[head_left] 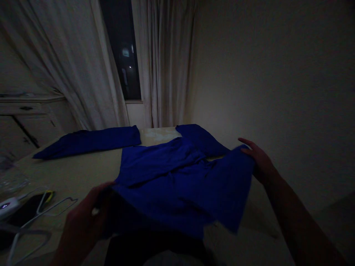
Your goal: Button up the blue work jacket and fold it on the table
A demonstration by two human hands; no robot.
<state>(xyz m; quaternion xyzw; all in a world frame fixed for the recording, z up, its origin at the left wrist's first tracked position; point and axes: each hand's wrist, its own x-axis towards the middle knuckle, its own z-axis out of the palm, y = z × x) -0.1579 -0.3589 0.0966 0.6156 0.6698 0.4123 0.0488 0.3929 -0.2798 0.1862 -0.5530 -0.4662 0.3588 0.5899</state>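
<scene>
A deep-blue garment [166, 188] with creases lies spread over the near part of the table; its exact kind is hard to make out in the dim light. My left hand [88, 218] is closed on its near left corner, and part of the fingers is hidden by shadow. On the other side, my right hand [257, 157] grips the lifted right end, thumb and fingers on the cloth. The near edge hangs down toward my lap. Behind it lie a long folded blue cloth [94, 142] at the left and another blue cloth [203, 140] at the right, the latter close to the garment.
White hangers [41, 214] lie at the table's left, beside a dark phone-like object [30, 208] and a white device [8, 207]. A clear plastic item [12, 177] sits behind them. Curtains [166, 66], a wall [263, 74] and a cabinet [36, 125] surround the table [83, 177].
</scene>
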